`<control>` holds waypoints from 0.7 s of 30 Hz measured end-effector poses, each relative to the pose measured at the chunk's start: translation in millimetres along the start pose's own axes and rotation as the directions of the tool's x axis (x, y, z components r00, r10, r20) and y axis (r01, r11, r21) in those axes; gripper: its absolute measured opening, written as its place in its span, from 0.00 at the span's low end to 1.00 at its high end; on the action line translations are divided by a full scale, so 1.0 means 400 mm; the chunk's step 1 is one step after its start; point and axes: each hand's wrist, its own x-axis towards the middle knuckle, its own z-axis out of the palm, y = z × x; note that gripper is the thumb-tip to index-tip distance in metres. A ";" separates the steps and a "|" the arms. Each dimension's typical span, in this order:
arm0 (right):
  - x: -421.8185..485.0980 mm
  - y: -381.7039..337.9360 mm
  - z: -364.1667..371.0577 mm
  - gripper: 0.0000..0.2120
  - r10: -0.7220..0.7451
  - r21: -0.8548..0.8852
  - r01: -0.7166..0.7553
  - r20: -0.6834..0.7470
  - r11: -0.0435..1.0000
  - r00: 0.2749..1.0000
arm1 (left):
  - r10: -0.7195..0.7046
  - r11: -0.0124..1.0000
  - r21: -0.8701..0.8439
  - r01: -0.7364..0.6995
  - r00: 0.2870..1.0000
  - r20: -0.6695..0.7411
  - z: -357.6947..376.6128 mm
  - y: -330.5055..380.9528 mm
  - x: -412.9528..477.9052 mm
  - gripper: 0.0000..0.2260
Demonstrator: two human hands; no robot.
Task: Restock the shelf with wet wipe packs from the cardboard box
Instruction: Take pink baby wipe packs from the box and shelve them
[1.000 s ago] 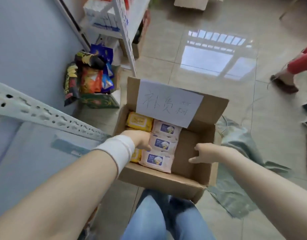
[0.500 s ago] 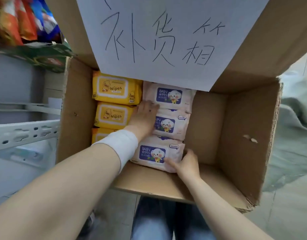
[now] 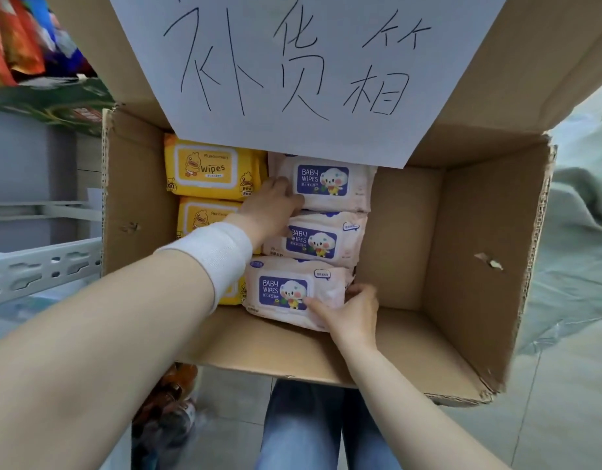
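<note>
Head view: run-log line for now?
phase: pick | left hand: on edge of far pink pack | right hand: grips near pink pack | cardboard box: open

Wipe packs in one cardboard box (image 3: 462, 232)
Three pink baby-wipe packs (image 3: 326, 179), three yellow wipe packs (image 3: 204, 167), the third mostly hidden; one handwritten paper sign (image 3: 292, 62).

Cardboard box (image 3: 489, 266) just ahead of knees (image 3: 299, 429). Paper sheet (image 3: 292, 62) on far flap, overhanging box's far end. Wipe packs in box's left half, two columns side by side, touching. Left column (image 3: 204, 167) against left wall. Right column: far pack (image 3: 326, 181), middle pack (image 3: 313, 239), near pack (image 3: 286, 293), each touching the next. Left hand (image 3: 272, 205) between columns, at far pack's left edge. Right hand (image 3: 350, 313) on near pack's right corner. Shelf rail (image 3: 38, 269) left of box; snack bags (image 3: 14, 45) beyond it.
</note>
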 end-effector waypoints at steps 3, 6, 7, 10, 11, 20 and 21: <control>-0.027 -0.006 0.015 0.36 -0.081 -0.017 0.082 0.039 0.997 0.996 | -0.004 0.998 -0.055 0.005 1.000 0.018 0.001 0.000 -0.008 0.12; -0.046 -0.023 0.035 0.35 -0.085 -0.028 0.090 0.144 0.996 0.986 | -0.012 0.989 -0.145 0.011 1.000 -0.004 0.014 0.000 -0.023 0.16; -0.044 -0.027 0.038 0.32 -0.072 -0.051 0.083 0.182 0.995 0.981 | -0.032 0.982 -0.186 0.031 0.999 -0.003 0.021 0.000 -0.028 0.19; -0.019 -0.025 0.024 0.23 0.010 -0.043 0.002 0.274 0.999 0.962 | -0.078 0.964 -0.252 0.085 0.996 0.039 0.035 -0.011 -0.028 0.23; -0.010 -0.020 0.014 0.22 0.016 -0.015 -0.012 0.283 1.000 0.959 | -0.095 0.953 -0.282 0.108 0.994 0.060 0.033 -0.015 -0.025 0.23; -0.052 0.037 -0.195 0.19 -0.011 0.267 -0.077 0.312 0.961 0.950 | -0.124 0.759 -0.651 0.008 0.983 -0.133 -0.075 -0.012 -0.157 0.10; -0.069 0.039 -0.225 0.19 -0.023 0.295 -0.071 0.302 0.953 0.953 | -0.174 0.708 -0.707 0.000 0.969 -0.175 -0.093 -0.011 -0.198 0.10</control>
